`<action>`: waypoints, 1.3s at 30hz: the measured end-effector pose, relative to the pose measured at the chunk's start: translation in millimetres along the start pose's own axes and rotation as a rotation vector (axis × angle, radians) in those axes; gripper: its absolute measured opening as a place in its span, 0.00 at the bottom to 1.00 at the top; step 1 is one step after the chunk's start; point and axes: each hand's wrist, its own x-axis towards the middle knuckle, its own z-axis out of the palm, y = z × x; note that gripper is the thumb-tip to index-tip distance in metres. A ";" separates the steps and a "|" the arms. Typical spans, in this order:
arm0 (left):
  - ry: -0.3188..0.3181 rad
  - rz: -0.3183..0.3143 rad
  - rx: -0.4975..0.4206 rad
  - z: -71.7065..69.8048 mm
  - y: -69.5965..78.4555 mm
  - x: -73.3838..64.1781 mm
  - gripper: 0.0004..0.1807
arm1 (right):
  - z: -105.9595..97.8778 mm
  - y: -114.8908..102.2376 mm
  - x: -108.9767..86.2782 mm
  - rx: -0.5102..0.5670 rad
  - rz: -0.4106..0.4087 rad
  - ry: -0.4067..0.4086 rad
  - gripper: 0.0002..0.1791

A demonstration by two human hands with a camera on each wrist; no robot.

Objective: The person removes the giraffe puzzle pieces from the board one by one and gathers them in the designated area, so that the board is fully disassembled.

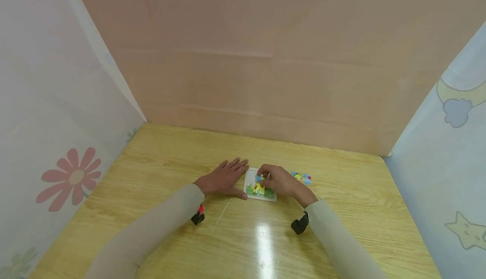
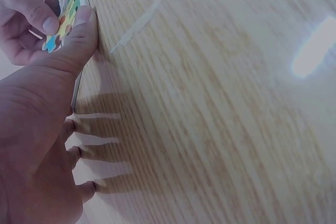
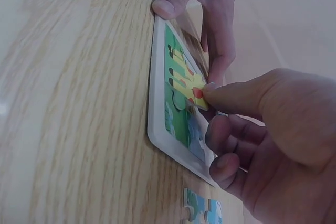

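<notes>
A white-framed jigsaw puzzle board [image 1: 261,199] lies flat on the table, its lower part filled with green and yellow picture pieces. My left hand [image 1: 225,181] is spread along its left side, with the thumb on the near left corner in the right wrist view. Over the middle of the board, my right hand [image 1: 281,181] pinches a puzzle piece [image 3: 198,94], yellow and orange-red with some blue, between thumb and fingers. The fingertips partly hide that piece. Right of the board lie loose puzzle pieces [image 1: 301,178], blue and yellow with a red spot.
The wooden table [image 1: 182,156] reaches back to a brown sheet [image 1: 258,81]. Pale patterned sheets hang at the left [image 1: 76,102] and right [image 1: 448,152]. Glare [image 1: 264,245] shows on the near tabletop. Each wrist wears a dark camera strap.
</notes>
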 end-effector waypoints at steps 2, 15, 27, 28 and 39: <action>-0.002 0.003 0.000 -0.8 0.6 -0.4 0.58 | 0.1 1.1 0.0 0.006 -0.011 0.002 0.12; -0.002 0.001 -0.013 -1.7 -1.2 0.1 0.58 | 1.5 3.6 1.6 0.025 -0.037 0.015 0.11; -0.034 0.000 -0.033 -5.6 2.8 -1.9 0.59 | 6.1 9.1 2.8 0.025 -0.008 0.021 0.09; -0.037 -0.001 -0.031 -6.3 4.2 -2.0 0.58 | 5.9 8.4 2.3 0.024 -0.005 0.024 0.09; 0.021 -0.123 0.043 2.0 32.0 5.8 0.54 | 5.6 4.9 3.4 0.019 -0.028 0.015 0.09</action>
